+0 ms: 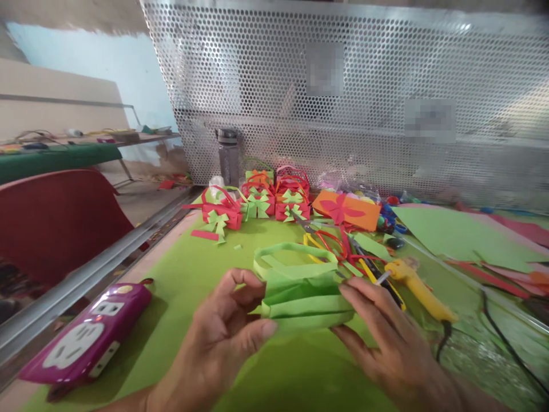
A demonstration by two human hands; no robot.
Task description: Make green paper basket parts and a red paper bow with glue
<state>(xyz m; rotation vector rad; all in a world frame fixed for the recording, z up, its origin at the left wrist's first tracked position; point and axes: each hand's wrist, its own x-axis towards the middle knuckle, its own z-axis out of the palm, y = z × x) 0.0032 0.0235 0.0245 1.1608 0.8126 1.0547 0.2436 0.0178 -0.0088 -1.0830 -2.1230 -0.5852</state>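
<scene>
Between my hands is a light green folded paper basket (306, 309) with a looped paper handle rising from its far side. My left hand (223, 337) grips its left end, thumb at the near lower corner and fingers curled behind. At the right end, my right hand (386, 337) pinches the basket, fingers on the upper edge and thumb below. Beyond it lie scissors with red handles (333, 243). A yellow glue gun (422, 292) rests to the right of the basket, its nozzle toward my right fingers.
Small red baskets with green bows (222, 216) and an orange one (347, 210) line the back, near a grey bottle (229, 157). A purple power strip (92, 332) lies left. Green paper sheets (463, 232) are at right. A perforated metal panel (266, 86) stands behind.
</scene>
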